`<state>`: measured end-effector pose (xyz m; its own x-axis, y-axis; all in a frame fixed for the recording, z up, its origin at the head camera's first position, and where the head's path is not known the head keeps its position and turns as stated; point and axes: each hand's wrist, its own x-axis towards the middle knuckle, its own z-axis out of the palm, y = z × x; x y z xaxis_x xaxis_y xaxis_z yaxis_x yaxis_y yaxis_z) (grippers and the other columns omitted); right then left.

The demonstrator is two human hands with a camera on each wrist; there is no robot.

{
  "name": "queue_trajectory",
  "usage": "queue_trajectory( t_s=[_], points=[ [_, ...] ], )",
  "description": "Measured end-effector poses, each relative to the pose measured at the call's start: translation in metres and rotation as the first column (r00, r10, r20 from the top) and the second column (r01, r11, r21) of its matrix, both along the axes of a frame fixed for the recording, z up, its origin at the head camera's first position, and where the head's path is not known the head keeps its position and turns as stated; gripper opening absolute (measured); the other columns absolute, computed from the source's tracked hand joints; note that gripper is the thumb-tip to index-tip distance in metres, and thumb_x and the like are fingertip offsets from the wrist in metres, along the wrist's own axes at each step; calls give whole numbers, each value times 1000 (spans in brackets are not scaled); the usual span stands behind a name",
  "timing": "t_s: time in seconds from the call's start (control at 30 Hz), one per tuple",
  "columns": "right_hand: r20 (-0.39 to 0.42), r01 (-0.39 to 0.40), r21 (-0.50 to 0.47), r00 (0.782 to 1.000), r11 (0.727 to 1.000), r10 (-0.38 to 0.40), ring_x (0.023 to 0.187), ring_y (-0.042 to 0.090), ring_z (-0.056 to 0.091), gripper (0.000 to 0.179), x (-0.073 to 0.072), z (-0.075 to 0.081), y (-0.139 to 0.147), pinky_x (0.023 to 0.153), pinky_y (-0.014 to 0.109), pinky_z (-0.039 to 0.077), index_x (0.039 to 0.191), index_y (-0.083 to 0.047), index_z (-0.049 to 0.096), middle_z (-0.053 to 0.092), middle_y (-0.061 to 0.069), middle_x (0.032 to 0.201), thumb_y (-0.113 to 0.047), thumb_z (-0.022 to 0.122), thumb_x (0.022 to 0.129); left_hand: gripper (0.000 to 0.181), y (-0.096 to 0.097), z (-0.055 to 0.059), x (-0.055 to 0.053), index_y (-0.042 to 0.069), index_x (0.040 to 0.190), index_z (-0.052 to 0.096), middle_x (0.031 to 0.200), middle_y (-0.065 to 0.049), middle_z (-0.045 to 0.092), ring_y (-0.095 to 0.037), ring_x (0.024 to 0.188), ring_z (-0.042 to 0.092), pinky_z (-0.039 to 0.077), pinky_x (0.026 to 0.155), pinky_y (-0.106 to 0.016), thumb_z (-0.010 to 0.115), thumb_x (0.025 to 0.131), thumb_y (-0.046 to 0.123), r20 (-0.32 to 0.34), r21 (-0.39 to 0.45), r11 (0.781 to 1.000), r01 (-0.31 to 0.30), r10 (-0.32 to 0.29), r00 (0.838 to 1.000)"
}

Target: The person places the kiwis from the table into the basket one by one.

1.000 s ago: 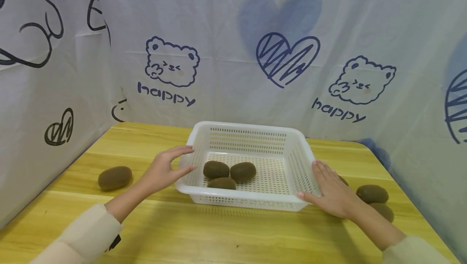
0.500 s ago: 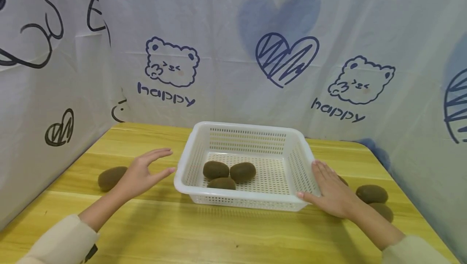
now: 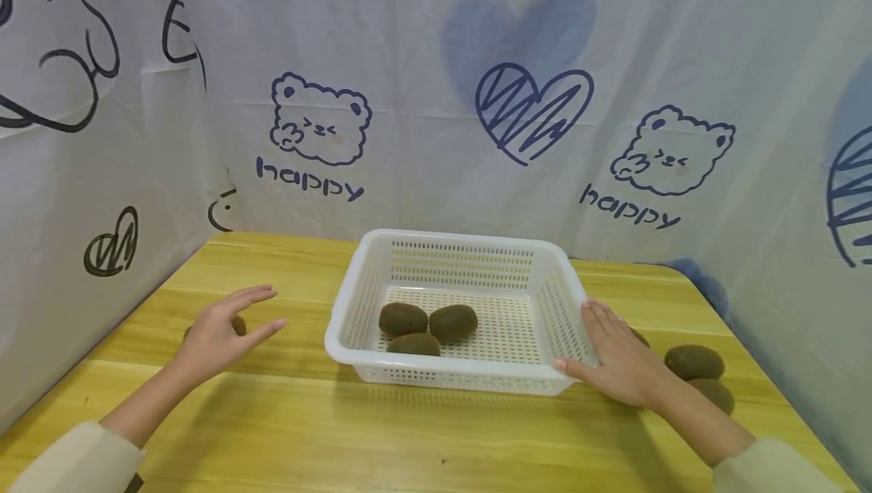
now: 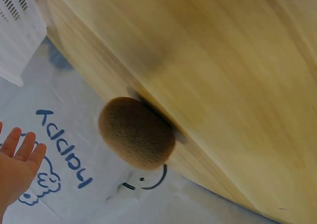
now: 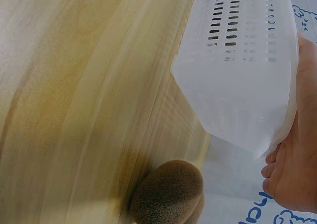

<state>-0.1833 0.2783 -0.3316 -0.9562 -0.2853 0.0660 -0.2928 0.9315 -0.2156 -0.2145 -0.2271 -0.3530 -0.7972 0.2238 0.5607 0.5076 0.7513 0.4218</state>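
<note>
- White bear-printed sheet hangs behind the wood-grain bench.
- Left hand: thumb and fingers wide, partly hiding a lone kiwifruit on bench (head view).
- Right hand: fingers straight against right rim of perforated basket.
- Three kiwifruits inside; more kiwifruits lie right of it.
</note>
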Motion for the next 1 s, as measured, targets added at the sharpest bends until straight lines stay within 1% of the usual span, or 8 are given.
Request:
queue_trajectory(
  t_s=[0.03, 0.07, 0.13, 0.2, 0.4, 0.63, 0.73, 1.0],
  points=[
    [2, 0, 0, 1000, 1000, 0, 136, 49, 17, 98, 0, 0, 0, 110, 61, 17, 141, 16, 16, 14, 34, 149, -56, 53, 85, 45, -3, -1, 0, -1, 115, 62, 120, -23, 60, -19, 66, 62, 53, 58, -36, 75, 77, 17, 5, 7, 1000, -1, 1, 1000],
    [4, 0, 0, 1000, 1000, 0, 136, 49, 17, 98, 0, 0, 0, 110, 61, 17, 141, 16, 16, 14, 34, 149, -56, 53, 85, 45, -7, -3, 0, -1, 115, 62, 120, -24, 60, -25, 78, 64, 54, 67, -41, 75, 77, 17, 11, 12, 1000, -5, 5, 1000],
    [6, 1, 0, 1000, 1000, -1, 136, 49, 17, 98, 1, 0, 0, 110, 61, 17, 141, 16, 16, 14, 34, 149, -56, 53, 85, 46, -13, -5, 1, -2, 115, 61, 120, -25, 59, -40, 101, 59, 48, 82, -53, 75, 77, 19, 31, 22, 1000, -19, 18, 999],
    [9, 1, 1, 1000, 1000, -1, 136, 49, 17, 98, 1, 0, -1, 111, 61, 17, 141, 16, 16, 14, 34, 149, -57, 52, 85, 47, -19, -7, 1, -3, 116, 61, 121, -27, 58, -46, 110, 52, 43, 88, -59, 75, 77, 19, 63, 35, 999, -30, 28, 998],
    [11, -1, -4, 1000, 1000, 1, 136, 49, 17, 98, 2, 0, -1, 111, 61, 16, 141, 16, 16, 14, 34, 149, -56, 53, 85, 50, -35, -11, 1, -3, 119, 58, 124, -29, 55, -50, 114, 47, 40, 88, -63, 73, 80, 24, 140, 16, 997, -78, 75, 987],
    [-4, -7, 1, 1000, 1000, 7, 136, 50, 18, 98, 2, 0, 2, 110, 61, 17, 140, 17, 17, 16, 35, 148, -55, 54, 85, 53, -48, -16, -4, -5, 119, 57, 121, -30, 56, -51, 111, 48, 40, 86, -62, 75, 78, 25, 143, -2, 995, -103, 102, 984],
    [-9, -11, 2, 1000, 1000, 11, 135, 50, 19, 98, 1, 0, 2, 110, 62, 18, 140, 17, 17, 17, 35, 147, -55, 54, 85, 55, -54, -19, -5, -6, 120, 56, 121, -32, 55, -51, 111, 47, 40, 86, -62, 74, 78, 26, 158, -9, 993, -114, 114, 981],
    [3, -13, 5, 1000, 1000, 13, 136, 49, 17, 99, -1, 1, 0, 110, 61, 17, 141, 16, 16, 15, 34, 148, -57, 53, 85, 65, -70, -22, -3, -8, 125, 50, 126, -35, 49, -54, 115, 43, 39, 88, -63, 71, 80, 33, 275, -43, 987, -156, 162, 948]
  ],
)
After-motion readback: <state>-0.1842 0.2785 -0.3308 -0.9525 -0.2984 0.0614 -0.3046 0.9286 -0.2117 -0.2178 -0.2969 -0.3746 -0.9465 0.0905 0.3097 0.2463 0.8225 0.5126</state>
